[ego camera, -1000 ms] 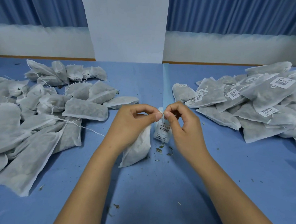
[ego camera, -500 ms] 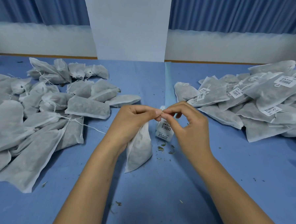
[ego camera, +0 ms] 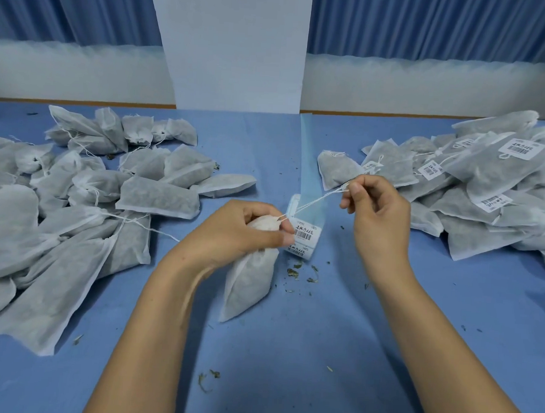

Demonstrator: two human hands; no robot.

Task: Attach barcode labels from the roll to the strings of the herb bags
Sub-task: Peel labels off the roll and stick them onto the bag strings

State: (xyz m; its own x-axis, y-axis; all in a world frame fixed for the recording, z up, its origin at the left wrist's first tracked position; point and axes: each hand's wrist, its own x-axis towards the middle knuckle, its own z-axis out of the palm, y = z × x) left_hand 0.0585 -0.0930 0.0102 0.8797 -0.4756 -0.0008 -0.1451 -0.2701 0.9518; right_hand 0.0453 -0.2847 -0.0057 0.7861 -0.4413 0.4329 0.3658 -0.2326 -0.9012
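Two hands between flanking bag piles

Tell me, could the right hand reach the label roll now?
Probably, but not freely: the label roll lies near the right hand, yet that hand is pinching the string stretched over the roll and would need to release it first.

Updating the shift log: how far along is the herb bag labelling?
Done: the right-hand pile of bags shows barcode labels on several strings. In hand: the left hand grips one herb bag by its neck while the right hand pinches its string taut; no label shows on it. The label roll lies just behind. Left: the left-hand pile, with no labels visible.
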